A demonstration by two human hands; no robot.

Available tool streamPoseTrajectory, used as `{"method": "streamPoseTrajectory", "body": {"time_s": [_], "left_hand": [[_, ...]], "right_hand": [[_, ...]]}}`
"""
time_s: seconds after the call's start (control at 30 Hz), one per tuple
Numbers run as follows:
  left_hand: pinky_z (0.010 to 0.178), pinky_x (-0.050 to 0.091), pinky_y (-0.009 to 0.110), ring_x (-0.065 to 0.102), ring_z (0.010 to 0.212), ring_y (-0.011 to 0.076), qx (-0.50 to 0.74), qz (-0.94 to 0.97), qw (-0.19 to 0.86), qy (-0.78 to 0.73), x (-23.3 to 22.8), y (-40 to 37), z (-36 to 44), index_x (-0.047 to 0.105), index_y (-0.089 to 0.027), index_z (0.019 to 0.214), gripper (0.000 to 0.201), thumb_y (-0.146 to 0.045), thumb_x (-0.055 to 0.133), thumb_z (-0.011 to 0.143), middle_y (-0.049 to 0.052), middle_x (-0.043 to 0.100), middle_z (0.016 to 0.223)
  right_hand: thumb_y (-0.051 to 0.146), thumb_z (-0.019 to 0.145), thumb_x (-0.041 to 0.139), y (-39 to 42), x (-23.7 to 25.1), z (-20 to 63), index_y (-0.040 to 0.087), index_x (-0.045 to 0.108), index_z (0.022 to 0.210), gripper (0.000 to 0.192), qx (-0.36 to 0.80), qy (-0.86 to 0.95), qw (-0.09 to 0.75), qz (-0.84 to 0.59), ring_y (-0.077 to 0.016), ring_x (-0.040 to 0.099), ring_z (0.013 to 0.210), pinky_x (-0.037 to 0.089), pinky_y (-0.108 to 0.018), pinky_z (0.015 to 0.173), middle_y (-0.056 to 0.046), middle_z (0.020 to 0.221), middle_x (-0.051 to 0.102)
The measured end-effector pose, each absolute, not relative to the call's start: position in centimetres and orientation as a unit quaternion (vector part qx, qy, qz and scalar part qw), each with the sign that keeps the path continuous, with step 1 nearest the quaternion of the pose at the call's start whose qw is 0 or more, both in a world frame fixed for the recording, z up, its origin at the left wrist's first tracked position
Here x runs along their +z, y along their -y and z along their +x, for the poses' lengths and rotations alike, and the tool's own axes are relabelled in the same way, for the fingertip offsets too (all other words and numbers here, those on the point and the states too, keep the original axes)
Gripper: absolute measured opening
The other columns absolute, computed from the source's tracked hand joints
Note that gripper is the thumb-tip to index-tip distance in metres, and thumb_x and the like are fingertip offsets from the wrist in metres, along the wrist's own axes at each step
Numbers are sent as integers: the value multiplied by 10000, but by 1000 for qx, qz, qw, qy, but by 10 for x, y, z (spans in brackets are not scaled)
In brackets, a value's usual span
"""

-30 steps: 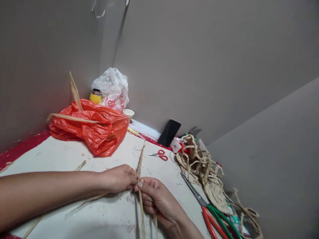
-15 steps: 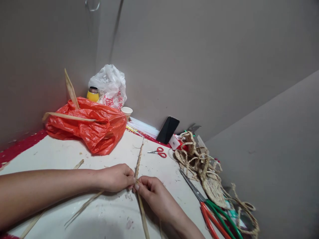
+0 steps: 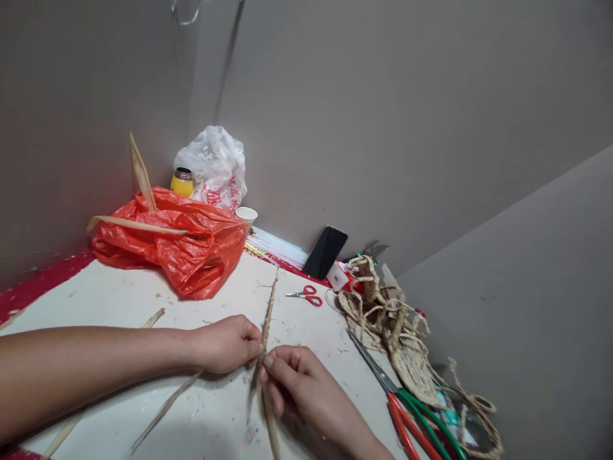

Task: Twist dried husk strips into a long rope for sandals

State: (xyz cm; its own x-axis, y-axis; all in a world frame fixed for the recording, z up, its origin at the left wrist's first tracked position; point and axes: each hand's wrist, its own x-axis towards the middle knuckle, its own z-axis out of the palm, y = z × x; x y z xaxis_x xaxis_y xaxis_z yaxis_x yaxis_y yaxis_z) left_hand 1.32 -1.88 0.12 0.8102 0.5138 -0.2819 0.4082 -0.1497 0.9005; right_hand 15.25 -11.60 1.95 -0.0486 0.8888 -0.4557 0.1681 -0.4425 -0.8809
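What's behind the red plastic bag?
Behind the red bag are a yellow jar, a whitish bag with red print and, at the right, a white cup. The jar's base and anything lower are covered.

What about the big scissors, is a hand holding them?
No, the big scissors lie on the table, while the left hand and the right hand both pinch the braided strip.
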Motion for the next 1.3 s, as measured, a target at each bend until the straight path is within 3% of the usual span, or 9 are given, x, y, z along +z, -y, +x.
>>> {"method": "streamPoseTrajectory", "body": {"time_s": [0.2,0.43,0.6,0.73,0.83,0.93,1.0,1.1,1.3], "left_hand": [[481,261,217,343,468,85,56,694,648,-309,3,25,14,499,-163,563,254,-353,461,728,-48,445,468],[436,183,224,259,431,62,80,645,697,-302,2,27,14,511,-156,562,222,-324,506,708,-73,364,446],[400,125,237,229,385,60,50,632,720,-284,6,24,11,583,-144,664,209,-342,541,718,-85,348,414],[380,104,238,207,348,59,35,613,742,-270,9,21,9,562,-161,674,205,-359,553,725,-98,316,377],[386,114,234,219,352,59,36,606,752,-258,7,20,10,552,-166,685,208,-371,562,722,-97,332,388],[413,136,232,240,389,55,50,614,750,-241,3,21,11,533,-155,655,216,-357,538,732,-77,399,439],[434,158,227,250,422,57,61,634,731,-245,-1,21,11,516,-153,631,211,-339,531,728,-73,404,461],[492,255,207,340,485,67,70,669,701,-238,-3,19,11,526,-148,625,190,-308,522,729,-60,460,512],[600,369,206,465,568,90,57,675,713,-181,-2,14,10,589,-137,669,233,-326,497,769,-14,576,597]], "right_hand": [[592,768,468,124,5,128,155,541,723,446,606,357,325,-632,-84,439,294,235,-184,310,-27,506,608],[333,816,506,136,3,125,188,544,582,278,292,594,238,-711,-120,422,475,278,-265,487,-32,518,550],[449,750,615,148,33,136,194,555,529,342,489,601,190,-603,-98,370,445,242,-245,436,21,452,475],[582,743,571,129,47,156,174,512,499,479,395,496,359,-685,-98,366,437,278,-235,431,17,440,441],[594,714,611,112,36,161,157,594,691,438,390,416,453,-685,-119,475,507,359,-222,470,-10,572,552],[563,779,565,108,16,154,155,586,840,413,558,372,426,-607,-114,516,484,389,-213,451,-18,630,596],[541,816,529,110,8,149,152,557,749,396,619,355,402,-574,-65,378,346,282,-180,356,29,487,516],[510,804,569,112,5,150,144,513,598,424,645,350,377,-565,-24,180,311,110,-176,325,94,368,329],[520,808,562,107,5,165,116,594,674,427,686,355,353,-527,-30,132,302,76,-199,324,112,343,284]]}}
